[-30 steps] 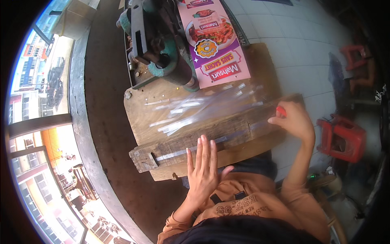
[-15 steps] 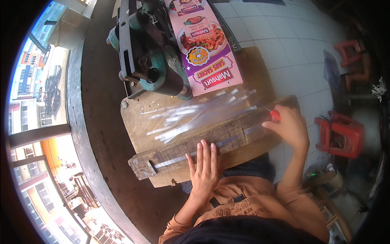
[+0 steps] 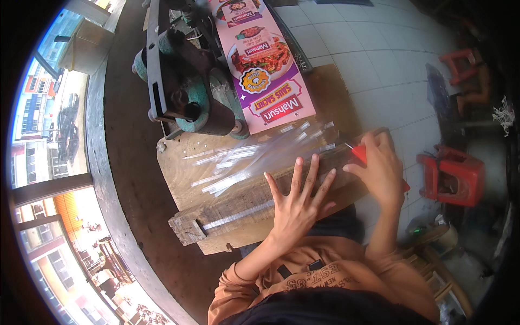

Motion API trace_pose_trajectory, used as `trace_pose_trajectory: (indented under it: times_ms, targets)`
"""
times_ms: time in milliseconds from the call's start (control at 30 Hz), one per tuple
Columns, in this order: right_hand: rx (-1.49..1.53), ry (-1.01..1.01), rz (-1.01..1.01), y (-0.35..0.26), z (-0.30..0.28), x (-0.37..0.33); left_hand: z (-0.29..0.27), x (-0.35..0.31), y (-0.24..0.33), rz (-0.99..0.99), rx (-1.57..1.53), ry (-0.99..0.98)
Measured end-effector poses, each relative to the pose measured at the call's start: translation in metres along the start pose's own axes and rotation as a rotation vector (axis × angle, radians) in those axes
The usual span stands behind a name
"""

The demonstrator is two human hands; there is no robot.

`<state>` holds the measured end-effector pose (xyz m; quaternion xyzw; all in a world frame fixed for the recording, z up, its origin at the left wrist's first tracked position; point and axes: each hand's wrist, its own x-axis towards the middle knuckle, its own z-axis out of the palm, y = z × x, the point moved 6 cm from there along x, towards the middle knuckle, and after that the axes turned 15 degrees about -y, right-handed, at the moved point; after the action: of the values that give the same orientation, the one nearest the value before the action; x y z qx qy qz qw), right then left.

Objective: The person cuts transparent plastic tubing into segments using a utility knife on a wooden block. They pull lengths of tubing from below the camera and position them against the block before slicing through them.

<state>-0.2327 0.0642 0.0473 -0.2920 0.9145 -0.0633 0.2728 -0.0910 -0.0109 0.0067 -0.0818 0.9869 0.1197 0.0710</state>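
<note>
A thick wooden beam (image 3: 187,232) lies across the near side of a worktable, with a pale clear strip (image 3: 238,214) along its top and a small metal stop (image 3: 199,227) at its left end. My left hand (image 3: 298,206) rests on the beam's middle, fingers spread, over the strip. My right hand (image 3: 382,170) is closed around a red cutter (image 3: 358,152) near the beam's right end; its thin metal tip points up and left. Beyond the beam, clear plastic strips (image 3: 235,160) lie in a loose pile.
A green and black metal machine (image 3: 203,105) with a roller stands at the back left. Beside it lies a pink printed banner (image 3: 287,111). The wooden tabletop (image 3: 176,168) holds small scraps. On the tiled floor to the right stands a red plastic stool (image 3: 455,176).
My left hand has slid right along the beam and its fingers have spread wider. The right hand has shifted slightly, showing more of the red cutter.
</note>
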Motion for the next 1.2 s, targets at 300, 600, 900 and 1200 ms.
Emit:
trace_pose_trajectory:
  times_ms: [300,600,900,1200]
  targets:
    - [0.230,0.171,-0.297,0.014,-0.010,-0.012,-0.002,0.000,-0.005,0.029,0.041,-0.004]
    - [0.435,0.105,-0.264,0.010,0.033,-0.061,-0.040,0.021,-0.027,0.226,-0.320,-0.094]
    - [0.376,-0.060,-0.283,-0.026,0.073,-0.075,-0.047,0.065,-0.046,0.656,-0.648,-0.429]
    - [0.367,-0.100,-0.258,-0.032,0.086,-0.070,-0.012,0.081,-0.050,0.790,-0.559,-0.657]
